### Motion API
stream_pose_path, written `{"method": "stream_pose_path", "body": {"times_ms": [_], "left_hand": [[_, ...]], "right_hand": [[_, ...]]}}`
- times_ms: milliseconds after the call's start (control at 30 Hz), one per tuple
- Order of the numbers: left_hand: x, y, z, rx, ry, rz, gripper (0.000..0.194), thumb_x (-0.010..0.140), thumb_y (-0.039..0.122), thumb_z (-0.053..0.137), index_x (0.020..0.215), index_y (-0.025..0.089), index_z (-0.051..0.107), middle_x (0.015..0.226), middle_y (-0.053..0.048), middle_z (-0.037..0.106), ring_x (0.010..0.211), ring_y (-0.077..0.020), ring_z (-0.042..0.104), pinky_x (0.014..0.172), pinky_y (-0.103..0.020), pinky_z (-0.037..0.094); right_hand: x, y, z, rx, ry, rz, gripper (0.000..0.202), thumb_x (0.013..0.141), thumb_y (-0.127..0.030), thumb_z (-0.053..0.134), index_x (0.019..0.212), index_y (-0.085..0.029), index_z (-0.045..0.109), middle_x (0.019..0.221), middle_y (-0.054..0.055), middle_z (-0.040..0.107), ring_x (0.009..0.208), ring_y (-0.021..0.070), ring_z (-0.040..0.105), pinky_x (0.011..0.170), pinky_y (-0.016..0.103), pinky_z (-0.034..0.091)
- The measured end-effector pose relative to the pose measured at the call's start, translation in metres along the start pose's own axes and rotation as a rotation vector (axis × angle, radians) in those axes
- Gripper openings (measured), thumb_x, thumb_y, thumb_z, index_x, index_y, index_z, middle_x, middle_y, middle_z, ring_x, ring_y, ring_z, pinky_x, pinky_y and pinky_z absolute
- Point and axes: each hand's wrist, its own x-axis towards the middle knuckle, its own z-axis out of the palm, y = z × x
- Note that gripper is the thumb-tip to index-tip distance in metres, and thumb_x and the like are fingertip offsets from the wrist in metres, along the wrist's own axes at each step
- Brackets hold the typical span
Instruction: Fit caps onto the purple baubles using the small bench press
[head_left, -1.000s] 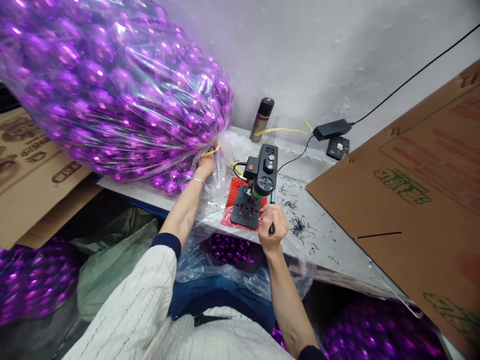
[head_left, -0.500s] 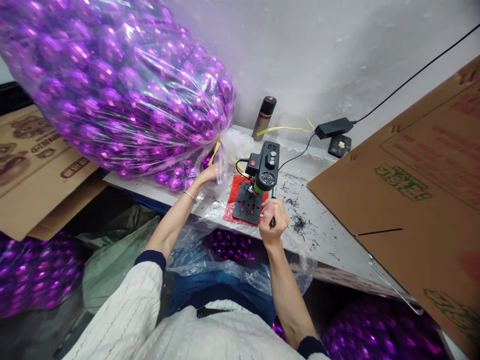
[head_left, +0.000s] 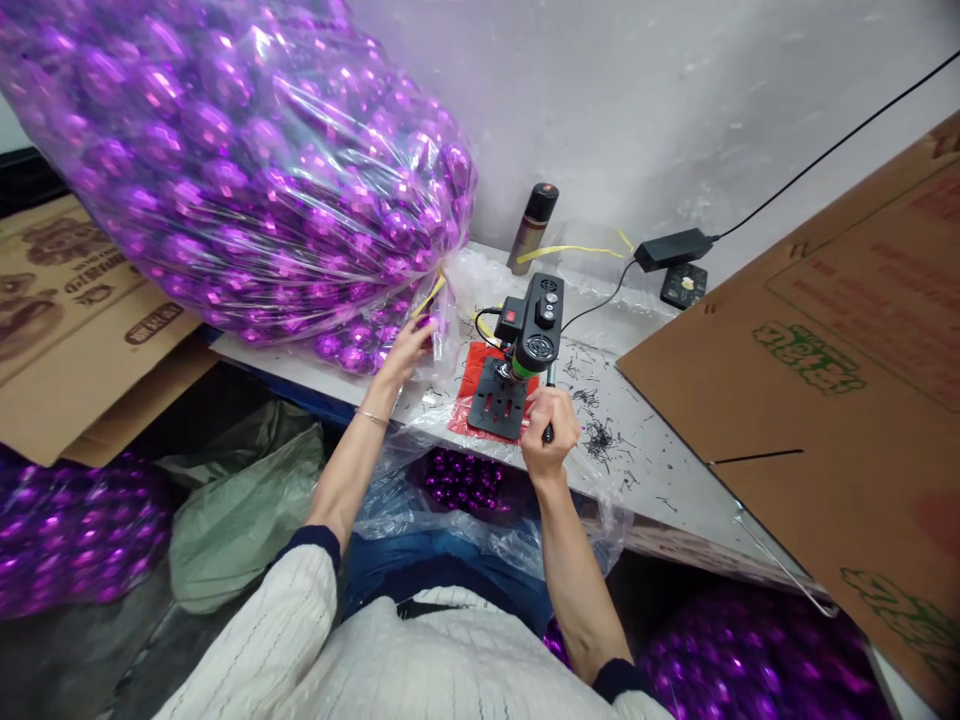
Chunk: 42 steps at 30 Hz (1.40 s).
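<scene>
My left hand is at the gathered mouth of a big clear plastic bag full of shiny purple balls. Its fingers are stretched toward the balls, apparently holding none, though the plastic partly covers the fingertips. My right hand is wrapped round the black-ended lever of a small black drill press. The press stands on a red sheet, and no ball shows on its slotted base plate.
A spray can, a power adapter and a yellow strip lie toward the wall. Black bits litter the table's right. A large carton closes off the right side; flattened cardboard is at left.
My left hand has shifted slightly left and up at the bag mouth, its fingers showing more stretched. My right hand stays on the lever. The whole view has shifted slightly.
</scene>
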Motion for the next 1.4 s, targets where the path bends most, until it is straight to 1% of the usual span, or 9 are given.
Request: {"method": "stream_pose_path", "body": {"times_ms": [67, 167, 333, 500, 600, 700, 967, 1100, 1400], "left_hand": [[-0.019, 0.002, -0.009, -0.319, -0.033, -0.057, 0.042, 0.089, 0.040, 0.064, 0.124, 0.017, 0.063, 0.102, -0.009, 0.074, 0.085, -0.0162, 0.071, 0.072, -0.025, 0.055], [-0.058, -0.001, -0.015, -0.539, -0.120, -0.105, 0.040, 0.088, 0.042, 0.065, 0.120, 0.018, 0.065, 0.101, -0.009, 0.074, 0.082, -0.0175, 0.072, 0.062, -0.023, 0.054], [-0.116, -0.022, 0.003, -0.552, -0.133, -0.129, 0.048, 0.088, 0.048, 0.066, 0.128, 0.023, 0.060, 0.110, -0.009, 0.073, 0.082, -0.0187, 0.073, 0.064, -0.027, 0.057], [-0.142, -0.046, 0.025, -0.505, -0.102, -0.002, 0.054, 0.087, 0.047, 0.068, 0.136, 0.031, 0.053, 0.121, -0.006, 0.070, 0.087, -0.0155, 0.072, 0.074, -0.027, 0.059], [-0.139, -0.059, 0.040, -0.381, -0.153, -0.028, 0.056, 0.086, 0.050, 0.070, 0.135, 0.028, 0.055, 0.119, -0.007, 0.070, 0.089, -0.0183, 0.072, 0.075, -0.031, 0.060], [-0.125, -0.068, 0.056, -0.232, -0.127, 0.002, 0.064, 0.079, 0.045, 0.078, 0.133, 0.022, 0.055, 0.121, -0.010, 0.069, 0.100, -0.0222, 0.071, 0.086, -0.035, 0.059], [-0.099, -0.065, 0.078, 0.409, -0.060, 0.263, 0.056, 0.076, 0.041, 0.082, 0.122, 0.020, 0.059, 0.107, -0.009, 0.072, 0.099, -0.0274, 0.070, 0.090, -0.040, 0.055], [-0.094, -0.066, 0.084, 0.475, -0.081, 0.398, 0.057, 0.078, 0.035, 0.082, 0.125, 0.017, 0.056, 0.121, -0.013, 0.068, 0.111, -0.0286, 0.067, 0.095, -0.040, 0.053], [-0.091, -0.081, 0.091, 0.529, -0.088, 0.589, 0.059, 0.076, 0.028, 0.083, 0.125, 0.018, 0.053, 0.120, -0.012, 0.064, 0.111, -0.0269, 0.064, 0.093, -0.039, 0.054]], "right_hand": [[0.001, 0.000, 0.000, -0.001, -0.004, -0.007, 0.027, 0.096, -0.015, 0.042, 0.072, -0.022, 0.051, 0.069, 0.001, 0.058, 0.069, 0.0149, 0.059, 0.066, 0.030, 0.046], [0.003, -0.002, -0.001, -0.006, -0.004, 0.008, 0.027, 0.096, -0.015, 0.043, 0.072, -0.022, 0.052, 0.069, 0.001, 0.059, 0.068, 0.0148, 0.059, 0.065, 0.030, 0.045], [0.008, -0.005, -0.002, -0.020, 0.001, 0.034, 0.028, 0.096, -0.018, 0.043, 0.071, -0.022, 0.053, 0.069, 0.002, 0.060, 0.066, 0.0152, 0.059, 0.065, 0.031, 0.046], [0.014, -0.005, -0.005, -0.052, -0.034, 0.018, 0.030, 0.098, -0.021, 0.041, 0.069, -0.023, 0.050, 0.066, 0.002, 0.058, 0.065, 0.0149, 0.058, 0.064, 0.031, 0.046], [0.015, -0.006, -0.006, -0.059, -0.038, 0.016, 0.030, 0.098, -0.021, 0.040, 0.070, -0.023, 0.050, 0.066, 0.002, 0.058, 0.065, 0.0149, 0.057, 0.063, 0.032, 0.045], [0.016, -0.006, -0.007, -0.051, -0.049, 0.000, 0.029, 0.098, -0.019, 0.041, 0.071, -0.022, 0.050, 0.067, 0.002, 0.058, 0.066, 0.0149, 0.057, 0.064, 0.031, 0.045], [0.015, -0.006, -0.009, -0.066, -0.070, -0.007, 0.027, 0.097, -0.017, 0.040, 0.074, -0.022, 0.052, 0.070, 0.002, 0.059, 0.068, 0.0139, 0.058, 0.065, 0.029, 0.045], [0.015, -0.006, -0.009, -0.056, -0.064, -0.023, 0.024, 0.097, -0.015, 0.041, 0.076, -0.021, 0.052, 0.071, 0.002, 0.059, 0.069, 0.0136, 0.058, 0.067, 0.028, 0.045], [0.016, -0.005, -0.009, -0.048, -0.055, -0.003, 0.026, 0.097, -0.016, 0.041, 0.074, -0.022, 0.052, 0.071, 0.002, 0.059, 0.069, 0.0140, 0.058, 0.066, 0.029, 0.046]]}}
